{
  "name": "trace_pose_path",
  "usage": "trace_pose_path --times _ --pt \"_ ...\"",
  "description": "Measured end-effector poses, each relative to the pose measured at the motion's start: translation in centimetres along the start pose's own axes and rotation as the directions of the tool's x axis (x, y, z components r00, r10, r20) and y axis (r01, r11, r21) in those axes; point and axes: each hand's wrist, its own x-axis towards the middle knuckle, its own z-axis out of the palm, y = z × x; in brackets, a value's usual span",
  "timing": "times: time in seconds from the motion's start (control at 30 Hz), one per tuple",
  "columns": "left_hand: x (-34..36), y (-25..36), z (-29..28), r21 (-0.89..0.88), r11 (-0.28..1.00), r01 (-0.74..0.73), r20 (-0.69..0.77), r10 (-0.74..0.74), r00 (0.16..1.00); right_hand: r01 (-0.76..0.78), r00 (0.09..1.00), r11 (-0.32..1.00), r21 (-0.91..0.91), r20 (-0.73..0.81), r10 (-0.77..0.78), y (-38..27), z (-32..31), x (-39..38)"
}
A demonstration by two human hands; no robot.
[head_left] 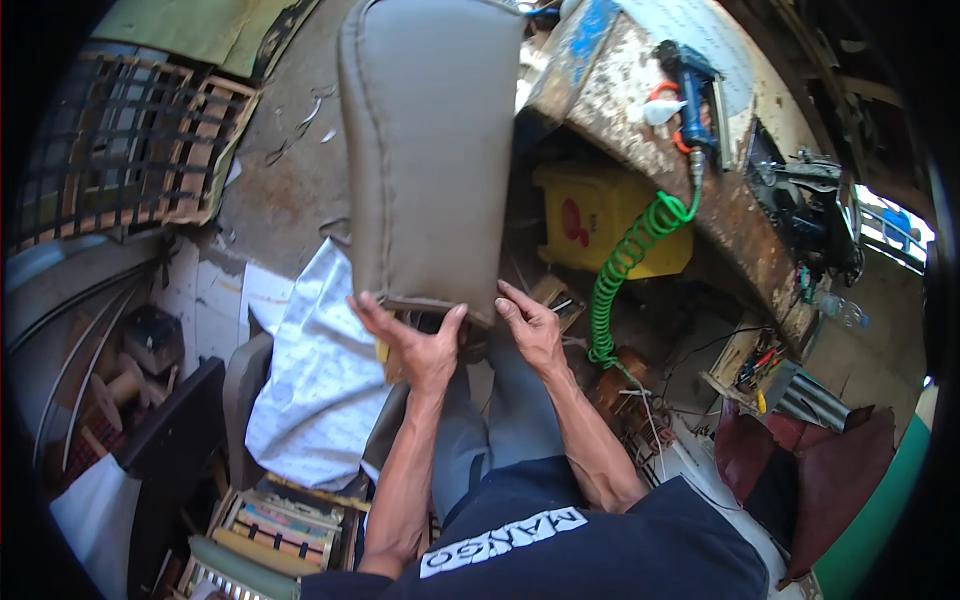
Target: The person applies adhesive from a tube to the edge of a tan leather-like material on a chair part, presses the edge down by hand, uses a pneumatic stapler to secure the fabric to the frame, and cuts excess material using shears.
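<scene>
A long grey-brown upholstered cushion [435, 165] stretches away from me, with a stitched seam along its left side and an open-looking near edge. At its near left corner, my left hand [425, 350] grips with the thumb raised on the near edge and the fingers against the side. My right hand [530, 328] holds the near right corner, its fingers bent along that side. The cushion's underside and what bears its far end are hidden. Below the left hand lies a crumpled white sheet [315, 390].
On the worn workbench [625, 110] at the right rests a blue air stapler [692, 100], with a green coiled hose [630, 250] hanging down. Beneath stands a yellow bin [610, 215]. A webbed wooden frame [110, 150] is at far left, dark red material [850, 480] at lower right.
</scene>
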Motion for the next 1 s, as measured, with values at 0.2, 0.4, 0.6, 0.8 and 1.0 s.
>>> trace_pose_path --times 0.2,0.4,0.6,0.8,1.0 --pt "-1.9 -0.3 -1.1 -0.038 0.996 0.081 -0.121 -0.085 0.989 0.321 0.706 0.898 -0.3 -0.556 -0.438 -14.4 -10.8 10.0" --pt "-2.1 1.1 0.4 -0.139 0.98 0.139 -0.158 -0.16 0.974 0.268 0.739 0.805 -0.53 -0.423 -0.524 -13.4 -19.6 21.6" --pt "-2.2 1.2 0.9 -0.181 0.971 0.158 -0.229 -0.198 0.953 0.286 0.74 0.742 -0.606 -0.353 -0.573 -16.3 -15.2 20.4" --pt "-2.2 1.5 1.8 -0.381 0.903 0.196 -0.268 -0.311 0.912 0.757 0.649 0.526 -0.388 0.357 -0.672 -15.9 -4.7 10.8" --pt "-2.0 1.1 1.6 -0.514 0.816 0.265 -0.19 -0.41 0.892 0.745 0.625 0.614 -0.26 0.594 -0.506 -11.9 2.4 4.9"
